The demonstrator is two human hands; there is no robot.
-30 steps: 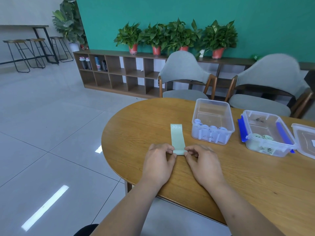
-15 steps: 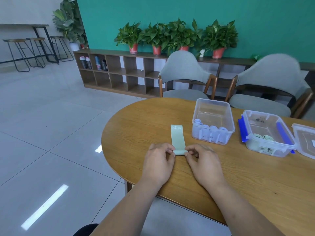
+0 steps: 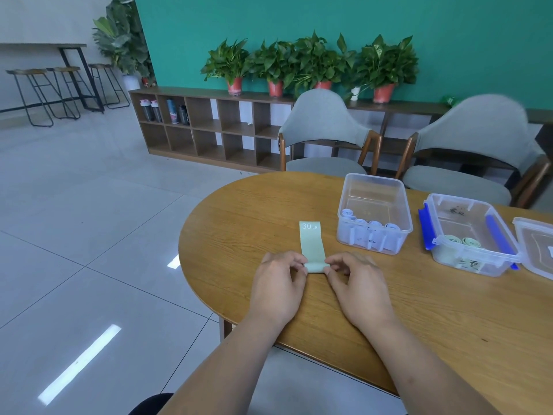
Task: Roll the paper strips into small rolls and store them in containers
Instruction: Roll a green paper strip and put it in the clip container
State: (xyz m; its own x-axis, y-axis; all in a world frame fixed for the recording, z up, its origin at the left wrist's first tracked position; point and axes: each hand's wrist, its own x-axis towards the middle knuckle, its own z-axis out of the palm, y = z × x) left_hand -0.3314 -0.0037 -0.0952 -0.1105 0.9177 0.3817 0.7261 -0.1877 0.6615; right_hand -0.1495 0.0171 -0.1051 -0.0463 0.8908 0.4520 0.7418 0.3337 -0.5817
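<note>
My left hand [image 3: 278, 284] and right hand [image 3: 357, 284] pinched the green strip [image 3: 311, 244] at its six-o'clock end; uneven pressure could skew the roll.

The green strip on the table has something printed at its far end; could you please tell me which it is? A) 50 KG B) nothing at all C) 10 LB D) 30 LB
D: white "30 LB" shows at the far end of the green strip, while the left hand and the right hand pinch its rolled near end.
</note>
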